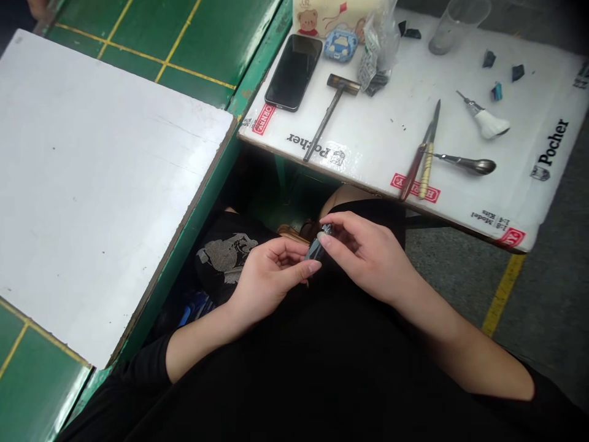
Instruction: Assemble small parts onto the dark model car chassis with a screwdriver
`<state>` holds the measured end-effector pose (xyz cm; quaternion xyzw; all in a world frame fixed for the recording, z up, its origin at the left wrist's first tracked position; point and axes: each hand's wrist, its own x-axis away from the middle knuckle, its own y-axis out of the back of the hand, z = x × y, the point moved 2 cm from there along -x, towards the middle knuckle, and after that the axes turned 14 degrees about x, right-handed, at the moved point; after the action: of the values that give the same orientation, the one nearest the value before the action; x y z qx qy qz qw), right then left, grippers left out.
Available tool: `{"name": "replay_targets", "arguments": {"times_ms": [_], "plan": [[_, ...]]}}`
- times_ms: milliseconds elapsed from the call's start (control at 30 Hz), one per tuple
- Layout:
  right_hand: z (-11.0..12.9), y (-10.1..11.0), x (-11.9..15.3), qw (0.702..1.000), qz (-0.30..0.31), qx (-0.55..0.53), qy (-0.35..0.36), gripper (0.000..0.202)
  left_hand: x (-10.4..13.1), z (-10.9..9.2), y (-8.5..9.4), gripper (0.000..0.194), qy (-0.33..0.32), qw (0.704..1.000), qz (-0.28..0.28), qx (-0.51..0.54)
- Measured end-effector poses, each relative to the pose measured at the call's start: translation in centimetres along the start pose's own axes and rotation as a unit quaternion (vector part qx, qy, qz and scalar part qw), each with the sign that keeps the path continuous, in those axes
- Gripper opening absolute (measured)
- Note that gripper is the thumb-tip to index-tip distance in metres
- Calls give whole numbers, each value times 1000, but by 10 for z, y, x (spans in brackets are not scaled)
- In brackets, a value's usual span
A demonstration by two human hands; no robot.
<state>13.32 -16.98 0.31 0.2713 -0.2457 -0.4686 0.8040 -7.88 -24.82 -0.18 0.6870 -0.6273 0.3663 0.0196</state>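
Note:
Over my lap I hold a small dark grey-blue piece (315, 250) between both hands; its exact kind is too small to make out. My left hand (278, 270) pinches its lower end between thumb and fingers. At the upper end, my right hand (363, 248) grips with thumb and forefinger, where a lighter grey knobbly bit shows. My fingers cover part of the piece. Closest on the side table are a dark red-handled knife (414, 169), a tool with a pale banded handle (427, 172) and a metal spoon-ended tool (473, 164).
The white-topped side table (368, 147) bears a phone (294, 72), a T-shaped metal tool (331, 110), a blue round case (341, 45), a plastic bag (378, 55), a clear cup (458, 24), a white-handled pointed tool (488, 121) and dark fragments (518, 72). A white board (105, 184) lies left on the green table (197, 55).

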Motion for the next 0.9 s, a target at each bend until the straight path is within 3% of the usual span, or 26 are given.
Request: {"name": "replay_targets", "arguments": {"times_ms": [200,467,767,900], "plan": [[-12,-10,3,997,71,-32,-28,30,-2,5,3,40,70,997,38,2],[-29,-30,18,990,87,-89,-64,42,-5,14,7,40,197,979,55,24],[-30,-42,26,989,85,-108,-60,29,0,22,8,45,216,976,26,24],[-34,-40,24,988,66,-128,-60,33,-2,17,8,44,193,981,21,3]]}}
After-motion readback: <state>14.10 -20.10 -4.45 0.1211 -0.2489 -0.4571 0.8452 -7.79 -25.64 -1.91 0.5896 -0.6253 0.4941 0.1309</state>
